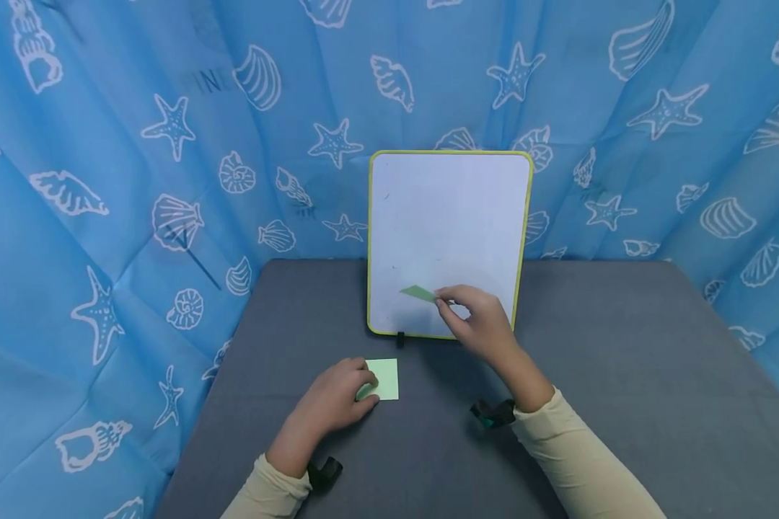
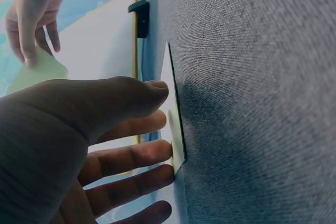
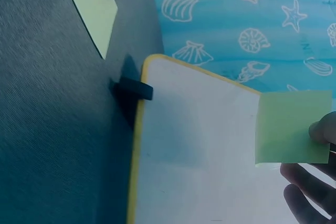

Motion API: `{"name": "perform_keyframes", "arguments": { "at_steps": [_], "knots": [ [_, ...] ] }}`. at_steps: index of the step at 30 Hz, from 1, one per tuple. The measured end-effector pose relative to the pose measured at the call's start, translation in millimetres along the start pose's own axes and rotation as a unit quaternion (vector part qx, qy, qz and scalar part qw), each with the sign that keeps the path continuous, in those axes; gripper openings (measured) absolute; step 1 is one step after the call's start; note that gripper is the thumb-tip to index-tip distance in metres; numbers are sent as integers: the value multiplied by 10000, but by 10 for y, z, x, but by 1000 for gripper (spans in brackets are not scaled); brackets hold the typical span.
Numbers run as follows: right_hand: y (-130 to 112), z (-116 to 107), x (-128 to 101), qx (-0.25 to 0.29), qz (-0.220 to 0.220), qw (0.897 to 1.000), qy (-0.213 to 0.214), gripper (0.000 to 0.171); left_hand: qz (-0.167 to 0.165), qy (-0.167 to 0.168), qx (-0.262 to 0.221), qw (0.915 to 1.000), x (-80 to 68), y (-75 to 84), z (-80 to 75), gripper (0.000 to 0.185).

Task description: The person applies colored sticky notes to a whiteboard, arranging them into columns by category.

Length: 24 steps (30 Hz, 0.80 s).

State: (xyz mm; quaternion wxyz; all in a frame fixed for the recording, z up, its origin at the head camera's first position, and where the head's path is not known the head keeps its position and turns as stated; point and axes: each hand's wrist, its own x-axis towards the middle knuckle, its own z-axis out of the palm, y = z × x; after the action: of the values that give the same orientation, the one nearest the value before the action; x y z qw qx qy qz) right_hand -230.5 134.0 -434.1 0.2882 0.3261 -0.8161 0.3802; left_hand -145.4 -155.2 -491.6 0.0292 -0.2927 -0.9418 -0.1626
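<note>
Nearest, sleeves: two cream sleeves come in from the bottom edge, each with a dark wrist strap.
Left hand: the left hand (image 1: 337, 400) rests low on the grey bench (image 1: 623, 375), its straight fingertips (image 2: 157, 150) pressing the near-left edge of the sticky-note pad (image 1: 384, 378) and pinning it flat; nothing is curled around it.
Pad: pale green and square, it lies flat just in front of the board's foot, a little left of the middle.
Right hand: the right hand (image 1: 477, 321) is raised farther back and to the right, thumb and fingers pinching one edge of a loose green note (image 1: 418, 292).
Note: it juts left from the fingertips in front of the board's lower half, seen almost edge-on from the head view; whether it touches the board I cannot tell.
Key relation: the board face lies straight ahead of the right hand and just behind the note, and this hand is much the nearer of the two.
Whiteboard: the whiteboard (image 1: 448, 216) stands nearly upright, yellow-green rimmed, on a small black clip foot (image 1: 400, 339).
Open room: blank white surface spreads above and to the left of the note; bare bench lies on both sides.
Farthest, backdrop: a blue cloth (image 1: 136, 144) printed with white shells and starfish.
</note>
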Motion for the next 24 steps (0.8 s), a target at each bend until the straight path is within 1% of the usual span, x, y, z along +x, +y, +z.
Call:
{"name": "perform_keyframes", "arguments": {
  "at_steps": [2, 9, 12, 16, 20, 24],
  "knots": [
    [7, -28, 47, -41, -26, 10000, 28, 14, -14, -18, -24, 10000, 15, -5, -7, 19],
    [35, -97, 180, -148, -83, 9998, 104, 15, -175, -256, -44, 9995, 50, -2, -22, 20],
    [49, -107, 228, -177, -159, 9997, 115, 15, -291, -324, -119, 9990, 37, 5, -20, 20],
    [63, -146, 332, -203, -229, 9993, 201, 14, -343, -377, -197, 9985, 35, 5, -22, 20],
    [72, -182, 447, -223, -262, 9988, 337, 15, -289, -346, -118, 9989, 71, -12, -44, 21],
    [74, -183, 534, -225, -316, 9986, 348, 15, -165, -128, 3, 9998, 138, -34, -78, 24]
  ]
}}
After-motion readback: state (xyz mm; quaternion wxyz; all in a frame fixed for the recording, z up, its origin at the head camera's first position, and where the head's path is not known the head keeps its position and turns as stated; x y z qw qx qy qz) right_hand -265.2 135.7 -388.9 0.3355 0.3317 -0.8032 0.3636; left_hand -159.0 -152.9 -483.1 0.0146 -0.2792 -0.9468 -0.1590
